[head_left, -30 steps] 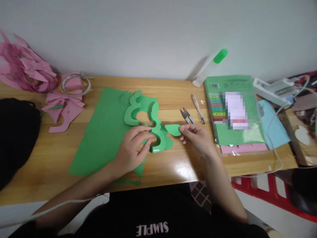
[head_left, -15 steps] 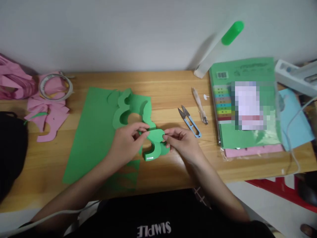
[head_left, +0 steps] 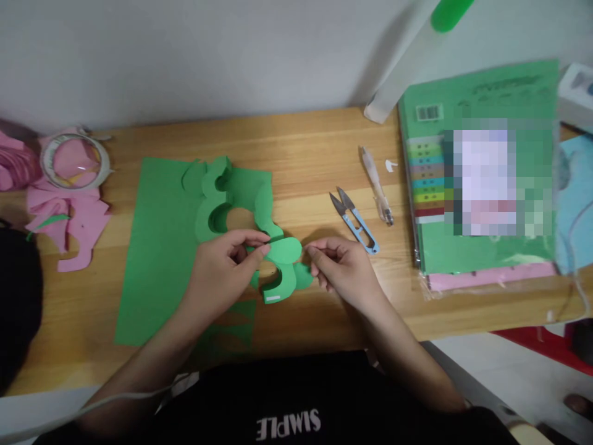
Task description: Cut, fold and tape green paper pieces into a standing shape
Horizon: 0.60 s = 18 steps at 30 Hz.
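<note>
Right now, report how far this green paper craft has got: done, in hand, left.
Done: shapes are cut from the green sheet, and a looped green paper strip stands on it. In hand: the left hand pinches an oval green piece against the strip; the right hand is beside it, fingers apart. Left: another small green piece lies loose; the snips lie unused.

Single head-worn view, forward and down, close over wooden desk [head_left: 324, 154].

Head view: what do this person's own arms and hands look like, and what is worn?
Both the left hand and right hand are bare, without gloves, rings or watch. The forearms are uncovered. A black top with white lettering shows below, and a thin white cable runs beneath the left arm.
</note>
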Each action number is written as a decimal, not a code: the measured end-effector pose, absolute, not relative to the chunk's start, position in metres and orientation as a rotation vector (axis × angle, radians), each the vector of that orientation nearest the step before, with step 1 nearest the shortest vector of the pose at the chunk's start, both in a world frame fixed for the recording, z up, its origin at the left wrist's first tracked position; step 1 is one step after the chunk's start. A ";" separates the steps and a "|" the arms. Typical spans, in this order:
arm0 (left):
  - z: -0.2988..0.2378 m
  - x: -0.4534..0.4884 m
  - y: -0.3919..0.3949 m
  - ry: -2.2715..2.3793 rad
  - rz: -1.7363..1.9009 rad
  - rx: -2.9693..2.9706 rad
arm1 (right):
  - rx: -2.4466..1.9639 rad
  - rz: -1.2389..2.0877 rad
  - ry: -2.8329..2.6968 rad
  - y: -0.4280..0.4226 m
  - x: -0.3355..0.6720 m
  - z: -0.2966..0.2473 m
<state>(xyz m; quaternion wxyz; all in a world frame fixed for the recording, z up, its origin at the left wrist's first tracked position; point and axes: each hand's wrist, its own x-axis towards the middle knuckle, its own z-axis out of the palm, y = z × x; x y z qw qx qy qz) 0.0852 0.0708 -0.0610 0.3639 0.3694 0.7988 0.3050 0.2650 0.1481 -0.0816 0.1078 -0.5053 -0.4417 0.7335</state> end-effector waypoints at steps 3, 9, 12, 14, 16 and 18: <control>-0.060 0.088 0.072 2.046 0.785 0.933 | -1.471 2.154 -1.336 0.148 0.266 -0.082; -0.061 0.091 0.073 2.032 0.789 0.928 | -1.383 2.182 -1.292 0.147 0.266 -0.085; -0.058 0.090 0.069 2.016 0.813 1.070 | -1.246 2.176 -1.253 0.145 0.267 -0.083; -0.055 0.088 0.066 1.978 0.889 1.329 | -1.137 2.117 -1.267 0.143 0.271 -0.079; -0.051 0.086 0.062 1.917 0.949 1.702 | -1.068 2.035 -1.333 0.141 0.274 -0.074; -0.049 0.084 0.059 1.865 0.963 2.061 | -1.079 1.970 -1.420 0.140 0.277 -0.069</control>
